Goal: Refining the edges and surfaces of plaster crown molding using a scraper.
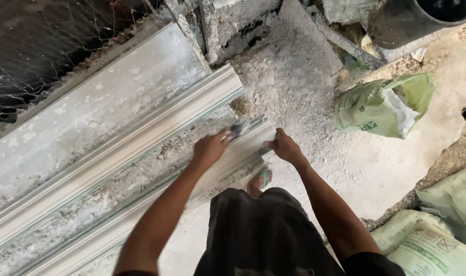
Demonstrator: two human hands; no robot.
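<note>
Lying slantwise across the dusty floor (376,168), two long pale plaster mouldings, the far moulding (141,138) set parallel so the profiles match. Bracing the near moulding (243,153) at its end with the right hand (283,147), fingers spread flat to steady it. Gripping a small blurred scraper (237,128) in the closed left hand (209,149), working its tip along the top edge. Slumping nearby, green sacks (383,106).

Open dusty floor (376,168) right of moulding (141,204); green sack (383,105) far right, sacks (437,240) near right, rubble (274,66) far, bucket (417,18) far right.
</note>
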